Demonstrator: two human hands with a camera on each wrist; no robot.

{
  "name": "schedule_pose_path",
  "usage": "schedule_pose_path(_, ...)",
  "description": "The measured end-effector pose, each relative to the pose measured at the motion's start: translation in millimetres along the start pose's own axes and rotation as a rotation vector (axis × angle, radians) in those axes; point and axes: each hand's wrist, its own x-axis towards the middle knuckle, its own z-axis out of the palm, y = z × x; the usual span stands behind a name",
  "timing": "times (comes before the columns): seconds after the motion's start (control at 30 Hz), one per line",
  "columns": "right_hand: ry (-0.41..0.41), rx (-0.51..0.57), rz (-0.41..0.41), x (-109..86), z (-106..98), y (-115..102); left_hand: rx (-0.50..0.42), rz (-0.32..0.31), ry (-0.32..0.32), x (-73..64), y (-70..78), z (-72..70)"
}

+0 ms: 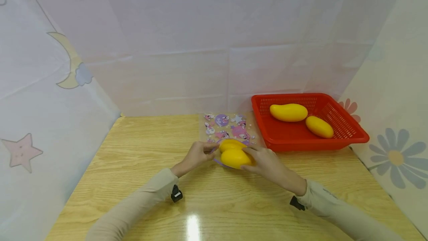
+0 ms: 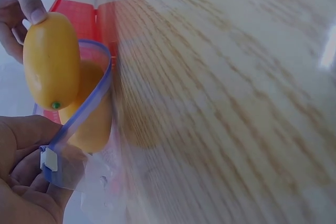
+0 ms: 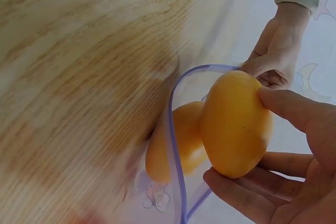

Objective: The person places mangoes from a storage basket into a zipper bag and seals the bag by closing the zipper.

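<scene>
A clear zip bag [image 1: 214, 127] with pink and purple cartoon prints lies on the table, its purple-edged mouth spread wide. My left hand [image 1: 197, 155] grips the bag's edge, close to the white slider [image 2: 49, 159]. In my right hand [image 1: 267, 163], a yellow mango [image 3: 236, 124] is held between thumb and fingers right at the bag's opening. Its small green stem spot faces the left hand in the left wrist view. Another mango [image 3: 184, 135] lies inside the bag, just beyond the held one and partly covered by it.
To the right, a red plastic basket [image 1: 277, 146] with perforated sides holds a long mango [image 1: 290, 113] and a shorter mango [image 1: 320, 127]. Pale printed sheets [image 1: 167, 81] hang behind and on both sides of the wooden table [image 1: 133, 151].
</scene>
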Motion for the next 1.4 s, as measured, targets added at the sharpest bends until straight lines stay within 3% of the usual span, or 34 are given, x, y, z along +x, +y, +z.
schedule_pose_path(0.43, 0.056, -0.059, 0.017, 2.4, 6.6, -0.3, 0.08, 0.043, 0.0, -1.3, 2.0, 1.3)
schedule_pose_path(0.87, 0.095, -0.178, 0.018, 10.6, 11.2, -8.0, 0.074, 0.051, 0.008, -1.4, 7.0, 0.7)
schedule_pose_path(1.4, 0.068, -0.208, 0.015, 13.9, 20.9, -11.8, 0.061, 0.09, 0.016, -1.0, 7.8, 1.1)
